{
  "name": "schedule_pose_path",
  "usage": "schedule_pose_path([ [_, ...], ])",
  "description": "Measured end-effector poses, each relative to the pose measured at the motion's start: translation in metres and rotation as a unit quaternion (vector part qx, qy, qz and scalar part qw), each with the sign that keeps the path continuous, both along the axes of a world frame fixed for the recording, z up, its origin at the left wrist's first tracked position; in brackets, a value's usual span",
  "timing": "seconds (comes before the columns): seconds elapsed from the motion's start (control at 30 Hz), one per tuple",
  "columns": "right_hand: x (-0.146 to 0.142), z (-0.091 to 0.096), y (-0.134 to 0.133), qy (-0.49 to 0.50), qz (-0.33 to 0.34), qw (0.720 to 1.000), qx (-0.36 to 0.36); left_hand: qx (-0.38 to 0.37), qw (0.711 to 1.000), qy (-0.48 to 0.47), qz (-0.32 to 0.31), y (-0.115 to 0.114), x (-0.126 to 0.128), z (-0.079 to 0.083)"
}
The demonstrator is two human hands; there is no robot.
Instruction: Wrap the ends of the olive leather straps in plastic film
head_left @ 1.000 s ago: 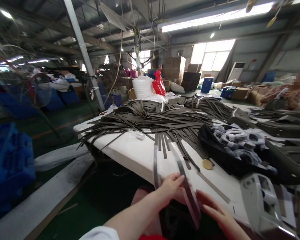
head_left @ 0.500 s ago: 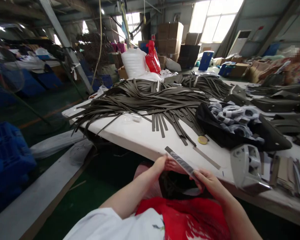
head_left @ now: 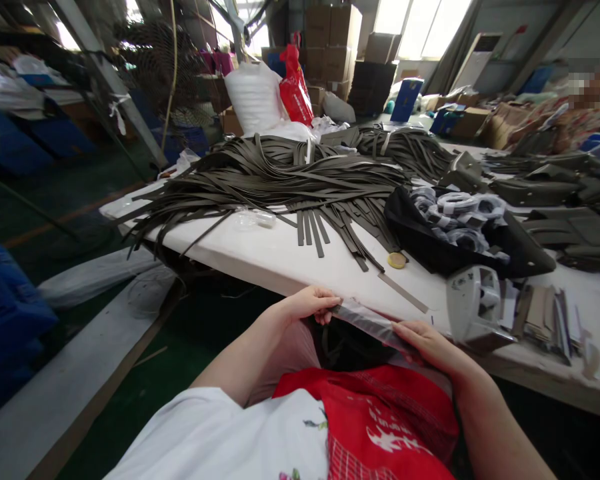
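Note:
At the table's front edge, my left hand [head_left: 316,304] pinches the near-left end of a long, translucent plastic sleeve [head_left: 365,321]. A small dark piece, like the end of a flat strap, shows at those fingertips. My right hand [head_left: 423,341] is closed on the sleeve farther right, fingers over its upper edge. The sleeve stretches slanting between both hands, above my lap. How much of the strap lies inside it I cannot tell. Beyond my hands, a large pile of dark grey-green flat straps [head_left: 280,177] covers the middle of the white table [head_left: 240,257].
A tape dispenser [head_left: 473,300] stands right of my hands, beside a stack of cardboard pieces [head_left: 540,313]. Behind it, a black bag [head_left: 425,247] holds several wrapped cable coils [head_left: 467,217]. A yellow tape roll [head_left: 397,260] lies near one loose strap [head_left: 405,293]. Blue crates [head_left: 15,320] stand left.
My left hand has shifted from below the dark strap to its upper left end. More translucent plastic now shows between my hands, and less dark strap. The camera has tilted down slightly.

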State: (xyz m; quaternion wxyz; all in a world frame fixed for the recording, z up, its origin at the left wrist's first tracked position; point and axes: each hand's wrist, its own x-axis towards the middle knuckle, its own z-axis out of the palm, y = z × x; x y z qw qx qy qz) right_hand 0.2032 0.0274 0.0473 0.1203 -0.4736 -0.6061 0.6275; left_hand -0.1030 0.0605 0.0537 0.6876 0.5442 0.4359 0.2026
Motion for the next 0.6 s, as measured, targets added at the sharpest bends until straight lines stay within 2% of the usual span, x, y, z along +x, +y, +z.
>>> schedule_pose_path([
  [0.23, 0.004, 0.001, -0.004, -0.002, 0.01, 1.0, 0.002, -0.015, 0.999, 0.026, -0.045, -0.004, -0.012, 0.009],
  [0.4, -0.002, 0.0, -0.003, -0.013, 0.029, 0.999, -0.002, -0.07, 0.993, 0.037, -0.082, -0.005, 0.0, 0.011],
  [0.53, 0.0, 0.004, 0.005, -0.016, 0.022, 0.996, 0.084, -0.108, 0.975, 0.054, -0.185, -0.019, 0.017, 0.012],
  [0.57, 0.003, 0.006, 0.007, -0.007, 0.025, 0.993, 0.111, -0.11, 0.975, 0.064, -0.184, -0.024, 0.02, 0.01],
  [0.6, 0.006, 0.008, 0.009, 0.0, 0.028, 0.991, 0.133, -0.11, 0.981, 0.073, -0.141, -0.027, 0.021, 0.008],
])
